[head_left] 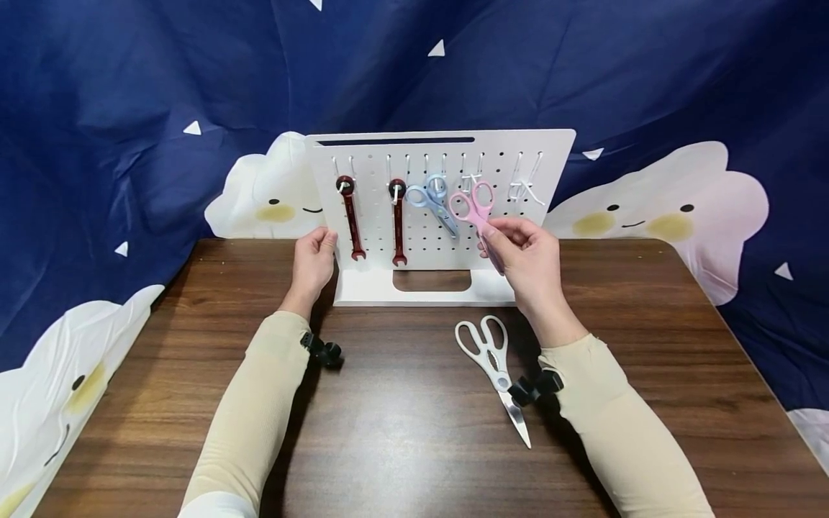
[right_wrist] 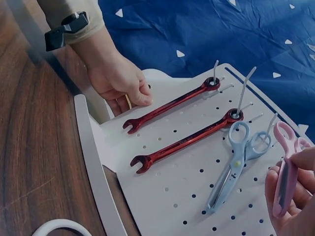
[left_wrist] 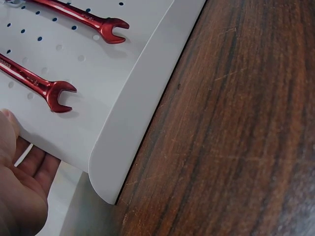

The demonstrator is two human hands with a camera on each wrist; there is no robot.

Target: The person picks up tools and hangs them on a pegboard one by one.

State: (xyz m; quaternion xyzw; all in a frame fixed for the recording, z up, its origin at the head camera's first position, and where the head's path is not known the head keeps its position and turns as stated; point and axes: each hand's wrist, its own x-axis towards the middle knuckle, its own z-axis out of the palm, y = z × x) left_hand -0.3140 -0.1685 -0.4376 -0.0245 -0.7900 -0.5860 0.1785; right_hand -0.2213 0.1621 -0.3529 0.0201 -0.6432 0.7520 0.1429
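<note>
My left hand (head_left: 314, 262) grips the left edge of a white pegboard (head_left: 369, 216), thumb in front and fingers behind. In my right hand (head_left: 532, 260), pink scissors (head_left: 479, 214) are pinched by the blades, handles up, in front of a hook (head_left: 470, 177) on the board. Left of them, light blue scissors (head_left: 435, 201) hang by one handle loop. Two red wrenches, one (head_left: 352, 219) near the left edge and another (head_left: 398, 223) beside it, hang from hooks by their ring ends. Whether the pink scissors touch their hook cannot be made out.
White-handled scissors (head_left: 495, 374) lie on the brown wooden table (head_left: 388, 432) in front of the board, near my right forearm. A further hook (head_left: 526, 188) sits at the board's right side. Behind everything hangs a blue cloth (head_left: 414, 65) with cloud faces.
</note>
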